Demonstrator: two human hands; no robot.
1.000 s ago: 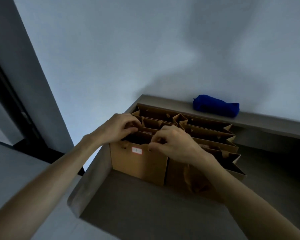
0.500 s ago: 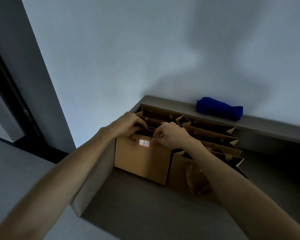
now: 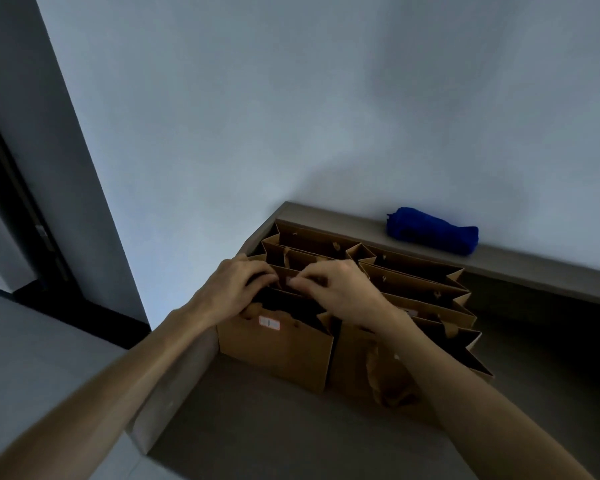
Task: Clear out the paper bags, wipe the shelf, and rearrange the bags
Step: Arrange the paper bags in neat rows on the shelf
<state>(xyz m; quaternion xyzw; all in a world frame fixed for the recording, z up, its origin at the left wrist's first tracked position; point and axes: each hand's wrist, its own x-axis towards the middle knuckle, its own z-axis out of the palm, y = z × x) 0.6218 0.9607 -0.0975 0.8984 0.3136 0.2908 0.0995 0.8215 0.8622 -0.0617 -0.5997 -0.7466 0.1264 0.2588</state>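
Several brown paper bags stand upright in two rows inside a grey shelf recess [image 3: 243, 427]. The front left bag [image 3: 278, 355] carries a small white label. My left hand [image 3: 236, 289] and my right hand [image 3: 340, 289] are side by side over the left row. Their fingers pinch the top edge of the second bag [image 3: 284, 277] behind the labelled one. A right-row bag [image 3: 413, 282] stands open beside my right wrist. A rolled blue cloth [image 3: 433, 230] lies on the ledge behind the bags.
The grey ledge [image 3: 534, 271] runs along the white wall behind the bags. The shelf's left wall [image 3: 174, 393] borders the bags. A dark doorway [image 3: 11, 209] is at the far left. Bare shelf floor lies in front of the bags.
Both hands moved back from the rim of the front labelled bag to the bag behind it. The labelled bag now stands free in front.
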